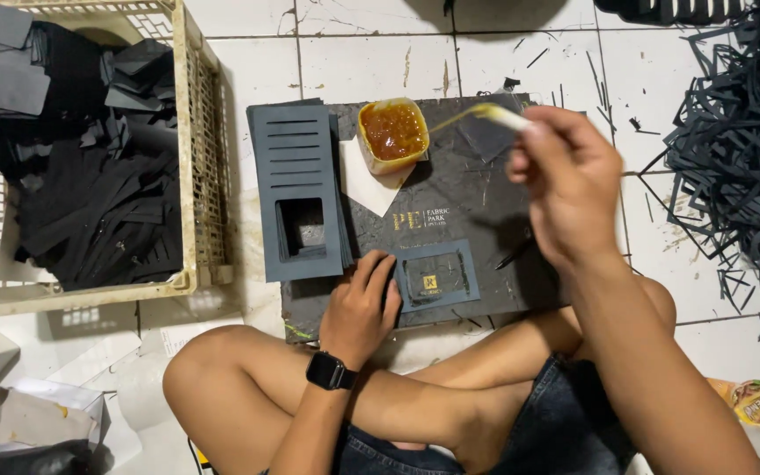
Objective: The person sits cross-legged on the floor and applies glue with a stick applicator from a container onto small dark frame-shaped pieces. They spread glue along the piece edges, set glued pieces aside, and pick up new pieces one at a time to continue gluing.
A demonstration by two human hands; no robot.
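A white tiled floor (521, 53), scuffed and strewn with dark offcuts, lies under a person sitting cross-legged with a dark work board (459, 202) across the knees. Much is cut off or unclear: the cream plastic crate (195, 149) of black sheet pieces runs out of view at the left, the tangled heap of cut-out frames (741, 149) runs out at the right, and the things on the floor at the lower left are too cropped to identify.

The right hand (569, 185) is raised above the board, fingers closed around the pale handle of a small brush (490, 113); its tip is blurred and coated in yellowish glue. Just beyond that tip, up and to the left of the hand, sits a yellow cup of amber glue (392, 132).

The left hand (361, 308), a black watch on its wrist, rests palm down on the board's near edge, fingers loosely spread, holding nothing but pressing the left side of a small grey rectangular frame piece (437, 275). Above and left of this hand lies a stack of grey slotted panels (296, 202), each with a square window.
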